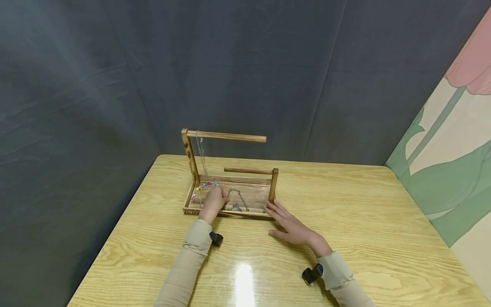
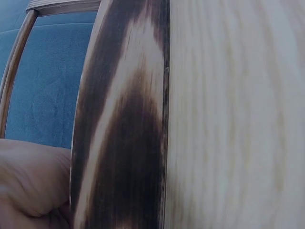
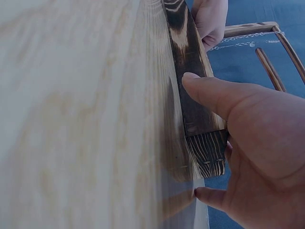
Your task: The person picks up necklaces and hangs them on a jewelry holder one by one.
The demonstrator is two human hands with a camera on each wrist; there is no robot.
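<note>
My left hand [image 1: 215,199] reaches over the front wall into a wooden jewelry tray [image 1: 247,215], fingers bent down among the chains. I cannot tell whether it pinches one, since its fingertips are hidden. A colorful beaded bracelet [image 1: 195,194] curves on the tray floor at its left. A silver chain necklace [image 1: 239,193] with a bluish pendant lies to its right. At the tray's front right corner, my right hand [image 1: 291,226] rests with fingers extended. In the right wrist view, its thumb [image 3: 209,93] lies against the dark front wall.
From the tray's back left rises a tall post with a wooden bar [image 1: 230,136], where a silver chain [image 1: 201,155] hangs near the post. A lower bar [image 1: 247,170] extends left from a shorter right post [image 1: 273,185]. All stands on a wooden table [image 1: 345,204] before a dark curtain.
</note>
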